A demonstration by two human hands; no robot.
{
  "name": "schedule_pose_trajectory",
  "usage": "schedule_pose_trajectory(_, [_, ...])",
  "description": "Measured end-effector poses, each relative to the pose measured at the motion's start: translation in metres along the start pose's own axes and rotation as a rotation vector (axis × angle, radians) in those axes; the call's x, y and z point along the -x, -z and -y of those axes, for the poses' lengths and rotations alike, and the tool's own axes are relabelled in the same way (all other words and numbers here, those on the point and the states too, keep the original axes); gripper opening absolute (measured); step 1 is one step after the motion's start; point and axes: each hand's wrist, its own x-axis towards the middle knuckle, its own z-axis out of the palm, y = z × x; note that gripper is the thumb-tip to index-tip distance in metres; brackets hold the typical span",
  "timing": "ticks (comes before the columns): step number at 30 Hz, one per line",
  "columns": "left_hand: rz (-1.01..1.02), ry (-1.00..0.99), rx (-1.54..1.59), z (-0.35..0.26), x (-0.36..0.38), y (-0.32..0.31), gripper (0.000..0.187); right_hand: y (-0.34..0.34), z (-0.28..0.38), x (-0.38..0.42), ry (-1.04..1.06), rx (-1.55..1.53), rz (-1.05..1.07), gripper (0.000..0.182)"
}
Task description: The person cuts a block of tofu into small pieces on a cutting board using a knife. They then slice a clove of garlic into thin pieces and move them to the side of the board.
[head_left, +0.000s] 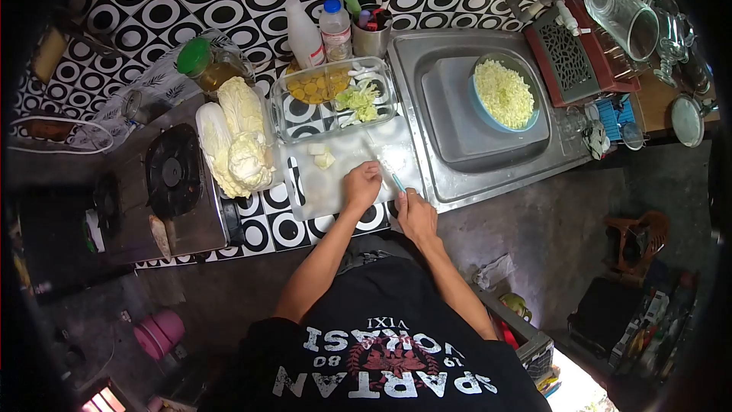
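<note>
My right hand (416, 215) grips a knife (399, 181) by its light blue handle, with the blade pointing away over the translucent cutting board (328, 194). Beside the blade, my left hand (362, 185) rests at the board with its fingers curled together; whatever they may hold is hidden. Pale cut pieces of cabbage (323, 159) lie on the board to the left of that hand. Behind the board, a clear partitioned tray (286, 131) has leafy yellow-green cabbage bits (358, 100) in its right part. Whole napa cabbages (245, 141) are heaped to the board's left.
A bowl of chopped cabbage (504, 94) stands in the steel sink (412, 69) at right. The gas stove (202, 214) is at far left. Bottles (335, 34), a utensil cup (371, 40) and a green-lidded jar (207, 67) line the back. A dish rack (560, 53) holds glassware.
</note>
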Motion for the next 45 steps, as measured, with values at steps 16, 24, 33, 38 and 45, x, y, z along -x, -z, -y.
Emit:
schedule_pose_trajectory(16, [0.582, -0.527, -0.554, -0.057, -0.017, 0.032, 0.035, 0.077, -0.035, -0.039, 0.525, 0.068, 0.125, 0.031])
schedule_pose_trajectory(24, [0.437, -0.41, -0.39, -0.038, -0.044, 0.027, 0.019, 0.089, -0.051, -0.048, 0.538, 0.054, 0.225, 0.03])
schedule_pose_trajectory(33, [0.108, -0.699, -0.678, -0.068, -0.021, 0.017, 0.031, 0.077, -0.053, -0.062, 0.553, 0.049, 0.282, 0.029])
schedule_pose_trajectory(38, [0.558, -0.324, -0.458, -0.06, -0.018, 0.011, 0.029, 0.085, -0.033, -0.066, 0.603, 0.088, 0.323, 0.029])
schedule_pose_trajectory(45, [0.269, -0.38, -0.366, -0.034, -0.029, 0.013, 0.02, 0.089, -0.051, -0.053, 0.512, 0.082, 0.296, 0.033])
